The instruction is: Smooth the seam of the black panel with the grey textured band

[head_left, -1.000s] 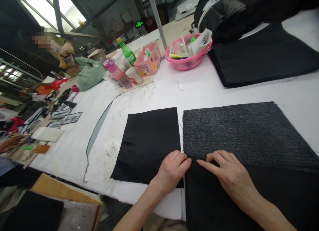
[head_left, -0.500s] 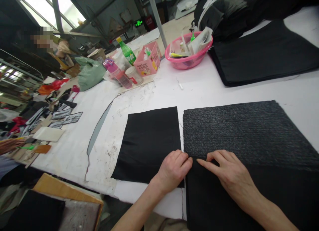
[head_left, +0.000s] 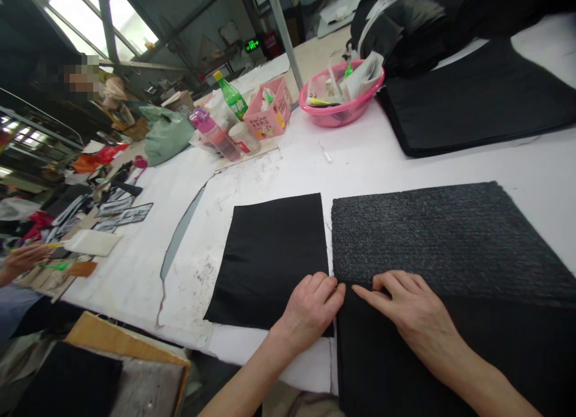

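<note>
My left hand (head_left: 311, 303) is closed, its thumb and fingers pinching the left edge of a black fabric panel (head_left: 396, 369) where it borders a grey ribbed fabric piece (head_left: 418, 237). Along the same border, my right hand (head_left: 411, 309) presses its fingertips on the cloth, thumb stretched toward the left hand. Whether cloth is caught between its fingers cannot be made out. A separate black fabric piece (head_left: 274, 258) lies flat to the left, partly under my left wrist.
A pink basin (head_left: 342, 114) of small items and a pink box (head_left: 270, 114) stand at the back. Stacked black fabric (head_left: 481, 105) lies back right. At the far left, a co-worker's hand (head_left: 27, 261) is beside a white flat piece (head_left: 94, 242).
My hands stay almost where they were on the fabric border, with only a slight shift left. The co-worker's hand has moved right, toward the white piece. The view has shifted slightly.
</note>
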{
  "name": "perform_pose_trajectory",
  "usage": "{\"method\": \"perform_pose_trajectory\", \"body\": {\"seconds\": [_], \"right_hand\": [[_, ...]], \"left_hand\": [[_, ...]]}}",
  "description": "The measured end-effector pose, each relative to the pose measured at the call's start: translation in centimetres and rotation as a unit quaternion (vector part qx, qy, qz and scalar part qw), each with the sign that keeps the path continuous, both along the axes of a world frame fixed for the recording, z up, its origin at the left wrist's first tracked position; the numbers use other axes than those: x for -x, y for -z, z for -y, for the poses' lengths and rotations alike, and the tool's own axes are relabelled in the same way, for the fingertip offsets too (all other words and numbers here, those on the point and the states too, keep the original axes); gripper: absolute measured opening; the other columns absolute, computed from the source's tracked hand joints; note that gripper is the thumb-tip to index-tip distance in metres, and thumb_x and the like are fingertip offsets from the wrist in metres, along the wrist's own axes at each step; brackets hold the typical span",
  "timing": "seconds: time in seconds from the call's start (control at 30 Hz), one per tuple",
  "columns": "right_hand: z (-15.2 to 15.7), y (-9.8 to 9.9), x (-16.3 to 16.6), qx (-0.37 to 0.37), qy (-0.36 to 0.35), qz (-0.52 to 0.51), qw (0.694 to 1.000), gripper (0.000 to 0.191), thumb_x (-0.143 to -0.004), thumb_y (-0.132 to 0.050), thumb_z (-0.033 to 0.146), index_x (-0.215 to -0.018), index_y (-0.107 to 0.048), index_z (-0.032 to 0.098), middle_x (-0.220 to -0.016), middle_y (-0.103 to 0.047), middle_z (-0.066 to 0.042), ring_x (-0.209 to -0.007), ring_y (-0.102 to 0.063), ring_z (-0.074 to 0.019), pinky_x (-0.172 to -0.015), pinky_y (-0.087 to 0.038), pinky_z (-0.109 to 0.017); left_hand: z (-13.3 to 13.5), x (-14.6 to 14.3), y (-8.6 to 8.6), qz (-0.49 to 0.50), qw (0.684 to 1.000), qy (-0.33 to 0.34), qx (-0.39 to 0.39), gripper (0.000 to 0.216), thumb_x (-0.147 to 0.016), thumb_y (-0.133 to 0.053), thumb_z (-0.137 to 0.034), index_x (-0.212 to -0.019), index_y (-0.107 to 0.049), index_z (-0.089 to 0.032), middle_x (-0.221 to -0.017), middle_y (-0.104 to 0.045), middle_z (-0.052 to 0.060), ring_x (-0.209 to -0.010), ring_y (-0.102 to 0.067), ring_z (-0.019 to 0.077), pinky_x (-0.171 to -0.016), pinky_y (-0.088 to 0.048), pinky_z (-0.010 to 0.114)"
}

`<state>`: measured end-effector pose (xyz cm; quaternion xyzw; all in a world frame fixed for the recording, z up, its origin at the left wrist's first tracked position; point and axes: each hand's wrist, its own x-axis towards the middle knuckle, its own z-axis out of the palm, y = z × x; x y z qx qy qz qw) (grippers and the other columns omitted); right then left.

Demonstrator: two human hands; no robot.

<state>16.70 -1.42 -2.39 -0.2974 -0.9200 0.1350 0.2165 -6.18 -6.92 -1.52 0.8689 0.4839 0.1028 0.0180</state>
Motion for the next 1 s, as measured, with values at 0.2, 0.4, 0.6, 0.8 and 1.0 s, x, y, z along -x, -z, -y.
{"method": "perform_pose_trajectory", "body": {"seconds": [0.2, 0.4, 0.6, 0.8, 1.0], "right_hand": [[0.1, -0.1, 0.0, 0.002, 0.002, 0.001, 1.0, 0.041, -0.104, -0.028, 0.012, -0.121, -0.063, 0.024, -0.094, -0.051, -0.007, -0.089, -0.047, -0.0217, -0.077, -0.034, -0.037], [0.1, -0.1, 0.1, 0.006, 0.003, 0.01, 1.0, 0.038, -0.102, -0.033, 0.012, -0.122, -0.062, 0.024, -0.094, -0.051, -0.007, -0.088, -0.047, -0.0216, -0.077, -0.035, -0.036], [0.1, -0.5, -0.3, 0.014, 0.004, -0.018, 1.0, 0.032, -0.099, -0.043, 0.011, -0.121, -0.063, 0.024, -0.096, -0.054, -0.006, -0.092, -0.049, -0.0219, -0.079, -0.035, -0.035], [-1.1, -1.0, -1.6, 0.028, -0.011, -0.018, 0.999, 0.027, -0.102, -0.041, 0.014, -0.111, -0.065, 0.023, -0.096, -0.056, -0.005, -0.097, -0.049, -0.022, -0.086, -0.034, -0.038], [-1.9, -0.3, -2.6, -0.009, -0.048, 0.002, 0.999, 0.03, -0.099, -0.042, 0.013, -0.116, -0.064, 0.025, -0.096, -0.055, -0.006, -0.092, -0.05, -0.0209, -0.083, -0.036, -0.036]], "left_hand": [[0.9, 0.1, -0.8, 0.034, 0.997, -0.058, -0.023, 0.017, -0.096, -0.049, -0.013, -0.107, -0.062, -0.013, -0.102, -0.063, 0.008, -0.099, -0.055, 0.0222, -0.083, -0.049, 0.037], [1.4, -2.5, -0.8, 0.078, 0.992, -0.092, -0.036, 0.026, -0.096, -0.047, -0.012, -0.12, -0.058, -0.013, -0.109, -0.063, 0.01, -0.105, -0.054, 0.0233, -0.087, -0.049, 0.039], [1.7, -3.9, 0.6, 0.034, 0.993, -0.11, -0.021, 0.027, -0.096, -0.048, -0.012, -0.121, -0.058, -0.012, -0.111, -0.062, 0.01, -0.104, -0.055, 0.024, -0.086, -0.049, 0.039], [1.9, -3.4, 0.3, 0.03, 0.994, -0.102, -0.003, 0.032, -0.097, -0.047, -0.013, -0.128, -0.055, -0.015, -0.112, -0.061, 0.009, -0.105, -0.054, 0.0244, -0.086, -0.047, 0.039], [1.9, -3.4, 0.1, 0.022, 0.995, -0.101, 0.005, 0.033, -0.097, -0.046, -0.016, -0.13, -0.054, -0.017, -0.108, -0.061, 0.009, -0.103, -0.055, 0.024, -0.084, -0.047, 0.038]]}}
